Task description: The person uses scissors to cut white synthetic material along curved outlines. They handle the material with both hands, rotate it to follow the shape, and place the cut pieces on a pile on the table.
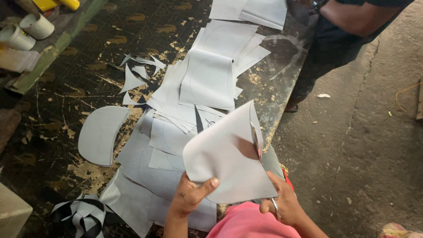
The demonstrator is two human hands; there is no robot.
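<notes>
Because the thin, pale grey, curve-edged flexible sheet (227,161) looks light and floppy, the left hand (190,196) pinches its lower edge while the right hand (282,203) closes around metal scissors (257,145).

Left hand (190,194) pinches lower edge of grey sheet (224,158), thumb on top. Right hand (284,203) works scissors (257,143), blades along sheet's right edge. Cut grey pieces (207,79) heaped on worn dark tabletop (79,79); curved piece (100,134) lies apart at left.
</notes>
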